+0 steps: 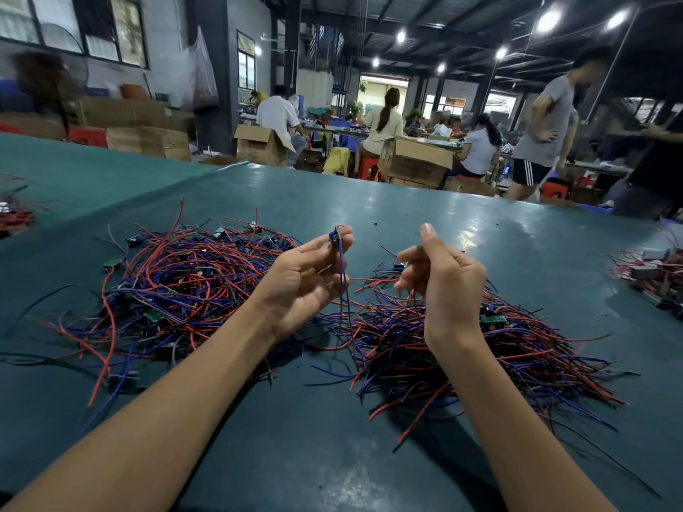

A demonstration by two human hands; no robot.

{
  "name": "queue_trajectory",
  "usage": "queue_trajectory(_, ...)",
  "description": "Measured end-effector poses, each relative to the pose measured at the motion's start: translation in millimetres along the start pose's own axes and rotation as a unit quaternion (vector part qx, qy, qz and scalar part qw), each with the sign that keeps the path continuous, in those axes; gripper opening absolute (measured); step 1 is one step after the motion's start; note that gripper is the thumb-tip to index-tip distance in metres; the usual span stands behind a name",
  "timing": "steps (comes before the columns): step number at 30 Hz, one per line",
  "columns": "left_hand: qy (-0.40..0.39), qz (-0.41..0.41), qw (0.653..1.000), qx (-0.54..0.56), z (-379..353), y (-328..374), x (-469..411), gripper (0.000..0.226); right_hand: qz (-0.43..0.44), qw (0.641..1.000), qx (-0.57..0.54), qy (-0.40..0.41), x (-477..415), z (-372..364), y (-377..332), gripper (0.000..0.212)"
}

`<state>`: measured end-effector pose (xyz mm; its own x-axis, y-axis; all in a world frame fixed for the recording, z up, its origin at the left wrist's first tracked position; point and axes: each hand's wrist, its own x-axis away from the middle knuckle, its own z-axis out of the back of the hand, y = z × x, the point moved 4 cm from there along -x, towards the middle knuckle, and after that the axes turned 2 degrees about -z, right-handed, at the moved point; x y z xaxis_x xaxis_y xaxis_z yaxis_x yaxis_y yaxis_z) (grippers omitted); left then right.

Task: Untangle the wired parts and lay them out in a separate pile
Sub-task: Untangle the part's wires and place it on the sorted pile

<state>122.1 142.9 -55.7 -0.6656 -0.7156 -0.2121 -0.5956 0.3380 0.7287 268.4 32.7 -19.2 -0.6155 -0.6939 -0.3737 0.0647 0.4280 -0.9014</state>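
A tangled heap of red, blue and black wired parts (177, 286) lies on the left of the green table (443, 230). A flatter pile of wired parts (491, 349) lies on the right. My left hand (306, 282) is raised between them and pinches a small blue part (335, 238) at its fingertips; its blue and red wires hang down over the palm. My right hand (439, 275) hovers above the right pile with thumb up and fingers curled; thin wires run by the fingers, but whether it holds one I cannot tell.
More wired parts lie at the table's left edge (14, 216) and right edge (654, 275). Beyond the far edge stand cardboard boxes (417, 160), red stools and several people, seated and standing.
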Motion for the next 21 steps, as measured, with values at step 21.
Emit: queue_trajectory(21,0.092,-0.077,0.971,-0.207,-28.6,15.6,-8.8,0.009,0.134,0.728,0.657,-0.146,13.4,-27.4,50.6,0.04)
